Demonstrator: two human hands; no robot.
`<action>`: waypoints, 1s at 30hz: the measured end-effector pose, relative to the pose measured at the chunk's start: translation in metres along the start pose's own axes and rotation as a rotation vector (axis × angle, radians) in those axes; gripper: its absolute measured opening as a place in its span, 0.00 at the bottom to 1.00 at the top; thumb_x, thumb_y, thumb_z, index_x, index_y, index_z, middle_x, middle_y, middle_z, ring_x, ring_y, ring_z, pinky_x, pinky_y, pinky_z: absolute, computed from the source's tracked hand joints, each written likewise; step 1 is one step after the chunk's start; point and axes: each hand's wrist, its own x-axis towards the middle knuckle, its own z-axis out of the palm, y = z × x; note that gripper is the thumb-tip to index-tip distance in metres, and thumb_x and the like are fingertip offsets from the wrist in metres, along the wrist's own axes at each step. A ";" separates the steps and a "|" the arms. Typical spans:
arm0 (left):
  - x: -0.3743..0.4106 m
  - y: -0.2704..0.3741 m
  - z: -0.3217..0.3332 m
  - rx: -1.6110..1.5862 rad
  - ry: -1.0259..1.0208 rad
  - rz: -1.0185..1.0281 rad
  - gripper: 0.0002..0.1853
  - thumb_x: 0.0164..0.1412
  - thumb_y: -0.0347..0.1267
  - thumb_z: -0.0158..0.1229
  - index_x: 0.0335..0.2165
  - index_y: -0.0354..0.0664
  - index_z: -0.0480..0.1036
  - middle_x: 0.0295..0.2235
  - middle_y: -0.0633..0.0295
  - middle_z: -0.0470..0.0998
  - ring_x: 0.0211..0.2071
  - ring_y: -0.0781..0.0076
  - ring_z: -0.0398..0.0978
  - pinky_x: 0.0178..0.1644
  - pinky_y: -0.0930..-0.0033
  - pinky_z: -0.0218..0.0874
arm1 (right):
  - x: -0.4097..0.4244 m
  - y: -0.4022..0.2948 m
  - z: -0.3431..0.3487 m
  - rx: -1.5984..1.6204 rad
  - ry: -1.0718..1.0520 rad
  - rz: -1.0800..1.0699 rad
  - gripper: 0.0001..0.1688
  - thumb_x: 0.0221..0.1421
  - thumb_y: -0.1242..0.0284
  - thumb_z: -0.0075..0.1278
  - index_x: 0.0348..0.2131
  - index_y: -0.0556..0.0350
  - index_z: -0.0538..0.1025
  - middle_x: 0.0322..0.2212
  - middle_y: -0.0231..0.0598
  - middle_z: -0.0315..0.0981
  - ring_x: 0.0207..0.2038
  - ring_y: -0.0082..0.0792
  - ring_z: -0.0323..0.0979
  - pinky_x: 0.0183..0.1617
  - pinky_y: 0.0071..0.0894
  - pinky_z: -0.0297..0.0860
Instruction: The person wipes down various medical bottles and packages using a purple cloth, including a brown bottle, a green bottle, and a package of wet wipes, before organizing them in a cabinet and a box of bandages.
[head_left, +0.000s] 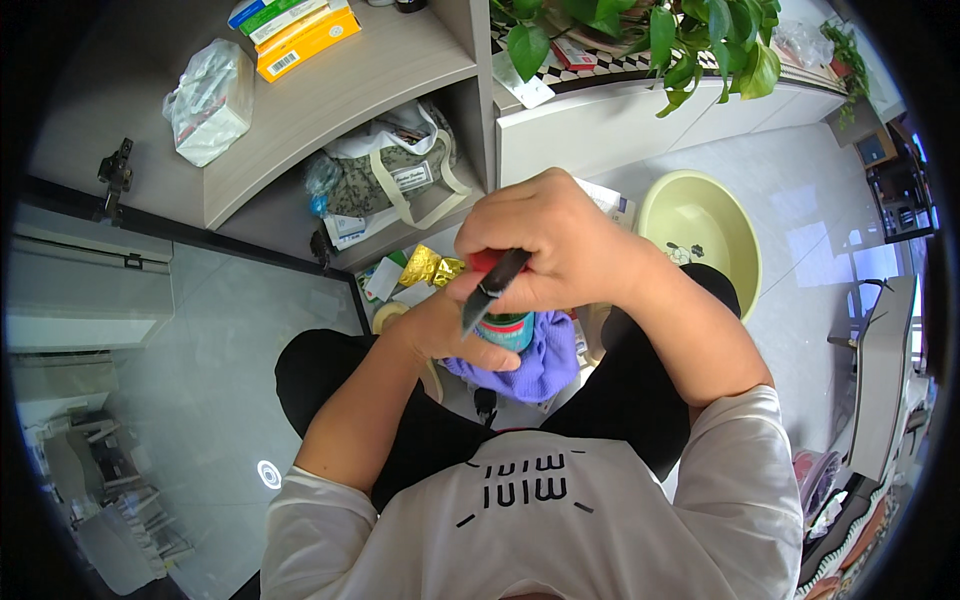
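Note:
My right hand (559, 236) grips a dark tool with a flat blade (493, 289), possibly a small knife, held above the jar. Below it, my left hand (442, 326) is wrapped around a small jar (510, 335) with a teal label that bears writing. A red part (486, 259) shows between my right fingers; whether it is a lid or part of the tool, I cannot tell. The jar's top is mostly hidden by my hands. Under the jar, a purple cloth (551, 360) lies bunched between my knees.
Gold foil packets (421, 265) and papers lie beyond my left hand. A pale yellow basin (716, 217) stands on the floor to the right. Ahead is an open cabinet (375, 64) with boxes (307, 45), a wrapped pack (214, 112) and a fabric bag (397, 169). Leafy plants (675, 52) hang at upper right.

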 end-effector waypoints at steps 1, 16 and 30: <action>-0.001 0.003 0.002 -0.015 -0.032 0.008 0.37 0.28 0.31 0.68 0.43 0.38 0.65 0.41 0.64 0.68 0.43 0.73 0.65 0.49 0.69 0.55 | 0.000 -0.001 -0.001 0.025 -0.009 -0.015 0.14 0.36 0.68 0.59 0.19 0.57 0.70 0.14 0.35 0.64 0.16 0.38 0.63 0.18 0.28 0.59; 0.019 0.001 0.005 0.506 0.663 0.143 0.24 0.32 0.32 0.63 0.35 0.40 0.69 0.29 0.59 0.74 0.31 0.66 0.73 0.38 0.68 0.63 | 0.005 -0.003 -0.022 0.070 0.021 0.438 0.26 0.27 0.69 0.64 0.30 0.60 0.72 0.23 0.27 0.67 0.17 0.15 0.49 0.19 0.16 0.50; 0.019 -0.004 -0.001 0.563 0.748 0.254 0.26 0.32 0.30 0.64 0.36 0.39 0.68 0.31 0.59 0.74 0.32 0.68 0.73 0.38 0.69 0.63 | 0.002 0.000 -0.012 0.310 0.048 0.460 0.26 0.32 0.75 0.61 0.36 0.58 0.71 0.29 0.23 0.68 0.17 0.11 0.46 0.19 0.10 0.47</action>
